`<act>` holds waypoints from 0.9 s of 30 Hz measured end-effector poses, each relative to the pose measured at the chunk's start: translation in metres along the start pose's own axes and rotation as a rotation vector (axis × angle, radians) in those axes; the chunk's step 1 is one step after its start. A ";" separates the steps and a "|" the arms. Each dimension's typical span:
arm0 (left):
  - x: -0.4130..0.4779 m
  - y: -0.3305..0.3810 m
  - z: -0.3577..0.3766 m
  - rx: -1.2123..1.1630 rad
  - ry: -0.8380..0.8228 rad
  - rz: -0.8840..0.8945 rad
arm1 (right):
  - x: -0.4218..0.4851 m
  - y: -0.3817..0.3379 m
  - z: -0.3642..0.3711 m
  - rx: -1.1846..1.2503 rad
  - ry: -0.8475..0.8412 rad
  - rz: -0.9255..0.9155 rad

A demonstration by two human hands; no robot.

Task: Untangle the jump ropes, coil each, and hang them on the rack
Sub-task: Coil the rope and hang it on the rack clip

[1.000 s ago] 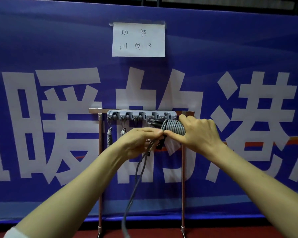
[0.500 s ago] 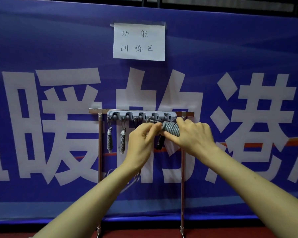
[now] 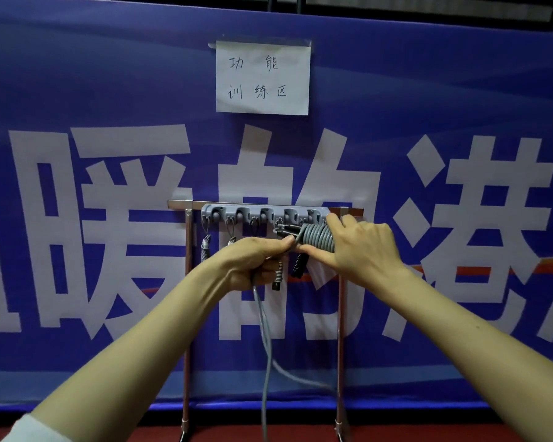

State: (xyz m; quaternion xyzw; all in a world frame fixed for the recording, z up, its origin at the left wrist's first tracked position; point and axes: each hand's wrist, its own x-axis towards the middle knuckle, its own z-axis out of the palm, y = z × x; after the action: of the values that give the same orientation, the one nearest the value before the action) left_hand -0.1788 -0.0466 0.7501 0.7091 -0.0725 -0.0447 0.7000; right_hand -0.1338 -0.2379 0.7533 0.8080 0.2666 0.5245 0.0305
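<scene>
A grey jump rope is wound in tight turns into a coil [image 3: 317, 237] just under the right end of the grey hook rack [image 3: 265, 213]. My right hand [image 3: 361, 250] grips that coil from the right. My left hand [image 3: 253, 263] holds the loose grey rope strand [image 3: 265, 339] beside the coil's left end; the strand hangs down toward the floor. Black handle ends [image 3: 286, 230] stick out of the coil's left side. A striped coiled rope [image 3: 205, 248] hangs from the leftmost hook, and a black one [image 3: 297, 266] hangs behind my hands.
The rack sits on a copper-coloured metal frame [image 3: 187, 282] with two legs reaching the red floor [image 3: 109, 433]. Behind it stretches a blue banner [image 3: 460, 90] with large white characters and a taped white paper sign [image 3: 262, 78].
My left hand dropped from the coil's top to below and left of it, drawing the loose strand down. The right hand kept hold of the coil at the rack's right end.
</scene>
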 end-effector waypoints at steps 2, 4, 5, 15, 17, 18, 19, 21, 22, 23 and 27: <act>0.001 0.002 -0.002 0.046 0.000 0.000 | 0.000 0.002 0.000 -0.008 0.031 -0.019; 0.002 0.001 0.000 0.077 0.022 0.032 | -0.001 0.002 -0.001 -0.006 0.039 -0.016; 0.002 0.000 0.002 0.087 0.035 0.062 | 0.000 0.002 -0.003 0.003 0.034 -0.008; 0.000 -0.007 0.022 0.064 0.047 0.314 | -0.004 0.001 -0.011 0.448 -0.268 0.296; 0.000 -0.006 0.022 0.031 0.058 0.349 | -0.004 0.000 -0.012 0.708 -0.315 0.364; 0.000 -0.006 0.021 0.025 0.071 0.368 | -0.004 0.000 -0.013 0.804 -0.336 0.381; 0.000 -0.005 0.022 0.042 0.091 0.392 | -0.003 -0.001 -0.014 0.880 -0.361 0.399; 0.000 -0.003 0.023 0.135 0.140 0.452 | -0.002 -0.003 -0.014 1.046 -0.420 0.467; 0.000 -0.001 0.023 0.185 0.156 0.472 | -0.003 -0.003 -0.014 1.138 -0.450 0.507; -0.001 0.001 0.023 0.224 0.160 0.475 | -0.004 -0.003 -0.014 1.227 -0.480 0.543; -0.002 0.006 0.021 0.244 0.138 0.480 | -0.006 -0.003 -0.015 1.502 -0.665 0.581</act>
State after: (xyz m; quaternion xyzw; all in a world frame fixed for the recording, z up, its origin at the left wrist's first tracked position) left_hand -0.1841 -0.0666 0.7556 0.7521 -0.1957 0.1798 0.6032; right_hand -0.1497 -0.2413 0.7544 0.7617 0.3024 -0.0660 -0.5692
